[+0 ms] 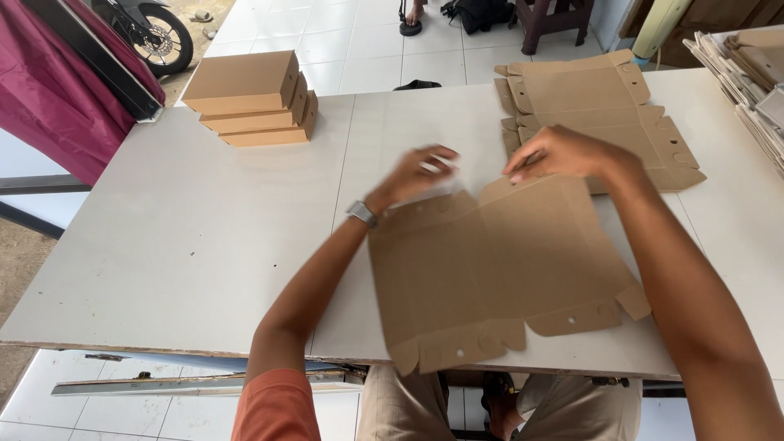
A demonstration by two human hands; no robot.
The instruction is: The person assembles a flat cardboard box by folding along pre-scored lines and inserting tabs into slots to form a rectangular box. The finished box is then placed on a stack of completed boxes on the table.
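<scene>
A flat cardboard box blank (498, 269) lies on the grey surface (188, 245) right under and just in front of both hands, its near edge reaching the surface's edge. It is still unfolded: panels, tabs and small round holes lie in one plane, with no wall raised yet.

The left hand (416, 173) rests at the blank's far left corner, fingers curled loosely down over the edge; it is blurred, so I cannot tell whether it pinches the cardboard or only touches it. The right hand (563, 153) sits just beside it at the far middle edge, fingertips pressed down on the flap there, partly closed but not gripping anything that shows clearly.

Well to the left of the left hand and farther away, three finished closed boxes (253, 98) stand stacked. Just beyond the right hand lie more flat blanks (600, 114), piled one over another, and far to the right of that hand, at the surface's edge, a further heap of flat cardboard (747, 65) is stacked.

Judged from this, the work is early: three boxes are done, the one under the hands looks barely begun, with every fold left to make, and many blanks wait untouched.
</scene>
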